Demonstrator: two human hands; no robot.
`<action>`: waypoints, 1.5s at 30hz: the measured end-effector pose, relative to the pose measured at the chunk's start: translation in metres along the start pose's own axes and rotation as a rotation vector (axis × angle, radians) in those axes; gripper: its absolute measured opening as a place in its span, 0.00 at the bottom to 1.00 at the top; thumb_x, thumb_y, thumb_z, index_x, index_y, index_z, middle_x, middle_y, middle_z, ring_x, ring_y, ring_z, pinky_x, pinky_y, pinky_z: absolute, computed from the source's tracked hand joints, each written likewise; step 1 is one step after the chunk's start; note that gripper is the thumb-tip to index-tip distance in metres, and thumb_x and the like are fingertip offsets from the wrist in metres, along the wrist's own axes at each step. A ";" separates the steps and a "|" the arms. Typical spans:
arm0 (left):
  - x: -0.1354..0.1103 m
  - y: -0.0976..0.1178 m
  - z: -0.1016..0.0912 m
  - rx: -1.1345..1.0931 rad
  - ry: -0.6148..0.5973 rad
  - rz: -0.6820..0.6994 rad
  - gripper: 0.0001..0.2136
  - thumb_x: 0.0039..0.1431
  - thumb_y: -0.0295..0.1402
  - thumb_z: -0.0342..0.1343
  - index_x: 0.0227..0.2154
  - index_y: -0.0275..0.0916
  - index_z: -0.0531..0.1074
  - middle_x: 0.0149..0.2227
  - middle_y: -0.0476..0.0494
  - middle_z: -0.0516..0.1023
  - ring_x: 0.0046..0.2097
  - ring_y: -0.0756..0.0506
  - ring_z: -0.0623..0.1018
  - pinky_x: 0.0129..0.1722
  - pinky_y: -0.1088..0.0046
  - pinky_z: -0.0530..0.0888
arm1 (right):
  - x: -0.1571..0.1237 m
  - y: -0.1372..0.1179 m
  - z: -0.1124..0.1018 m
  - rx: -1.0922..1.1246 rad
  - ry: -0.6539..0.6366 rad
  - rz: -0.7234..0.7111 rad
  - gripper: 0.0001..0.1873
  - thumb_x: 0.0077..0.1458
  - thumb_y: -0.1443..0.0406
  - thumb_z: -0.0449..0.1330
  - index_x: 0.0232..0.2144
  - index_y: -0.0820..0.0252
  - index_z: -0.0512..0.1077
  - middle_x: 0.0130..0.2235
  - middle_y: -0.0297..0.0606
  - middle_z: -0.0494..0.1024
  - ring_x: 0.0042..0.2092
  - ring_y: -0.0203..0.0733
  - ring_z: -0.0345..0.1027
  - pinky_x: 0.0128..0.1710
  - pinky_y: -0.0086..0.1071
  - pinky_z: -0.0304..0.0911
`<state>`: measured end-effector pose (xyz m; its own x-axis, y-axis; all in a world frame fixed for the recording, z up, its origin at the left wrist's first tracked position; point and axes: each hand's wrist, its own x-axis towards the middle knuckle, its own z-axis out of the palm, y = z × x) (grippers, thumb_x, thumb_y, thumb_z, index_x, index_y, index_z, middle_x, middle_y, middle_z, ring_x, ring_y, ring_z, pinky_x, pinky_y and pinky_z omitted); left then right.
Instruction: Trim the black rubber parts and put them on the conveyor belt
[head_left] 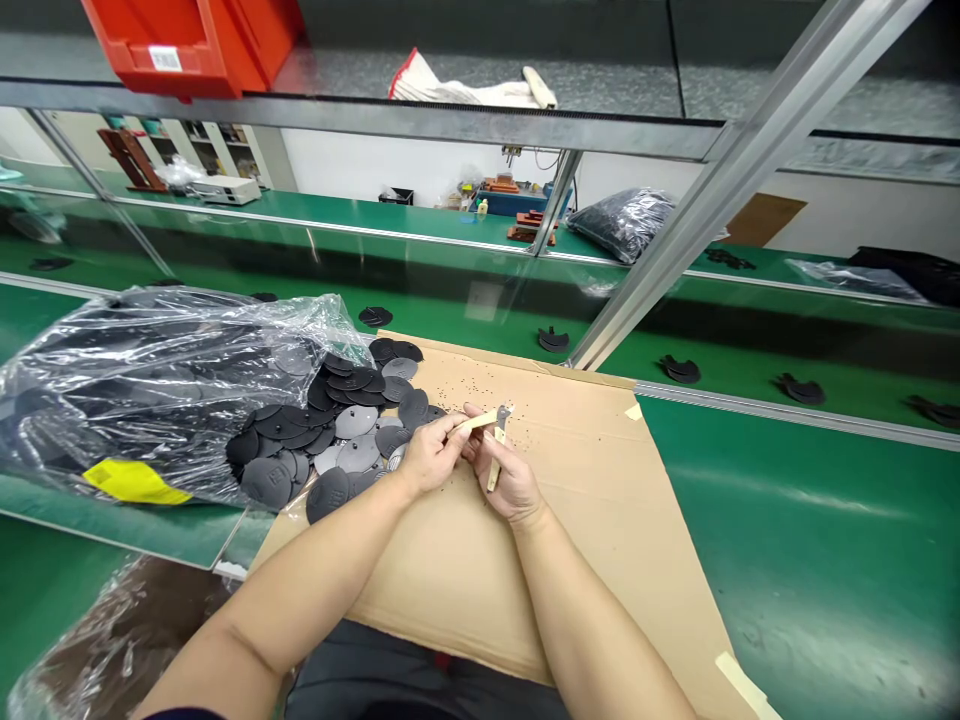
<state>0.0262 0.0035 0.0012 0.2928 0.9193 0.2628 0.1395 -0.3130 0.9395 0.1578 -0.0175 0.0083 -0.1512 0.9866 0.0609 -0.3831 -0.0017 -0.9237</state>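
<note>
Both hands are on a small pair of pliers with pale, tape-like handles spread apart and a short metal head pointing away from me. My left hand pinches the handle that points left. In my right hand the other handle lies against the palm, with the fingers curled around it. The exact jaw shape is too small to make out. A cardboard sheet lies under the hands, sprinkled with tiny dark bits just beyond them. Left of my left hand is a pile of round black discs.
A clear plastic bag of black discs with a yellow label lies at the left. Curved black parts sit spaced along the green belt behind. A slanted metal post rises at the right. Overhead, a shelf carries a red bin and glove.
</note>
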 end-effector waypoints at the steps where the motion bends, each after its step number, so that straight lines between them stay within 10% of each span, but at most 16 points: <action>1: 0.000 0.001 0.000 0.017 -0.014 0.010 0.18 0.63 0.44 0.45 0.46 0.38 0.73 0.34 0.45 0.77 0.29 0.50 0.74 0.31 0.75 0.73 | 0.001 0.000 0.000 0.000 0.004 -0.002 0.27 0.49 0.49 0.59 0.49 0.55 0.71 0.45 0.41 0.76 0.40 0.46 0.72 0.41 0.41 0.69; 10: 0.001 -0.001 -0.001 0.144 -0.023 0.048 0.11 0.60 0.35 0.50 0.42 0.40 0.73 0.42 0.45 0.78 0.41 0.47 0.76 0.43 0.72 0.72 | 0.004 0.018 -0.004 -0.053 0.099 -0.084 0.19 0.51 0.56 0.63 0.44 0.57 0.70 0.42 0.39 0.76 0.42 0.45 0.72 0.43 0.40 0.70; 45: -0.001 -0.001 -0.004 0.114 -0.074 -0.042 0.18 0.65 0.45 0.41 0.42 0.38 0.70 0.30 0.47 0.75 0.27 0.50 0.74 0.31 0.74 0.71 | 0.004 0.023 -0.006 -0.151 0.115 -0.067 0.21 0.53 0.53 0.61 0.46 0.58 0.70 0.35 0.35 0.73 0.34 0.40 0.68 0.36 0.35 0.67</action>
<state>0.0215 0.0038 0.0006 0.3525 0.9135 0.2033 0.2584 -0.3038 0.9170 0.1544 -0.0121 -0.0147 -0.0215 0.9958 0.0890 -0.2465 0.0810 -0.9658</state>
